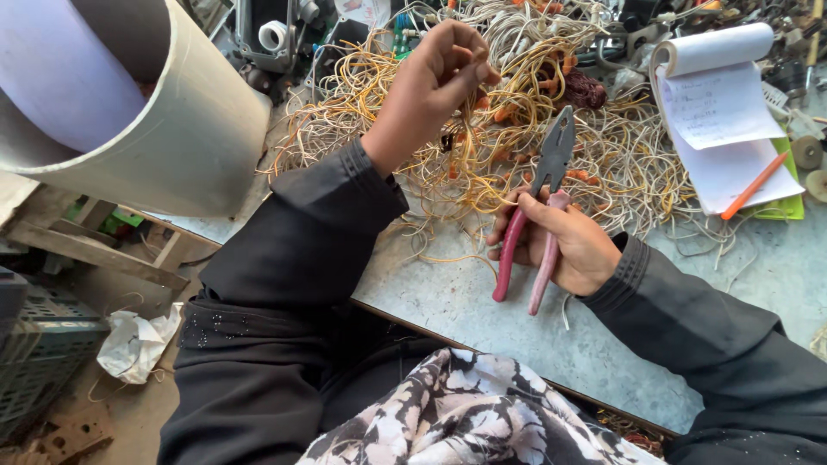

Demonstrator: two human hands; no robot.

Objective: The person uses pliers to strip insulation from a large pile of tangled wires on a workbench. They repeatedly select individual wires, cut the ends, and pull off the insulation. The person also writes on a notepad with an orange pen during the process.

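My right hand (560, 245) grips a pair of pliers (543, 202) by the pink handles, the dark jaws pointing up over a tangled heap of yellow and white wires (508, 120). My left hand (439, 73) is raised above the heap with its fingertips pinched on a thin wire strand (469, 103) that hangs down into the pile. Both arms wear dark sleeves.
A large pale pipe (172, 120) lies at the left. An open notepad (724, 129) with an orange pen (754, 185) rests at the right on the grey worktable (482, 301). Metal parts clutter the far edge. A crate and crumpled paper lie on the floor at the left.
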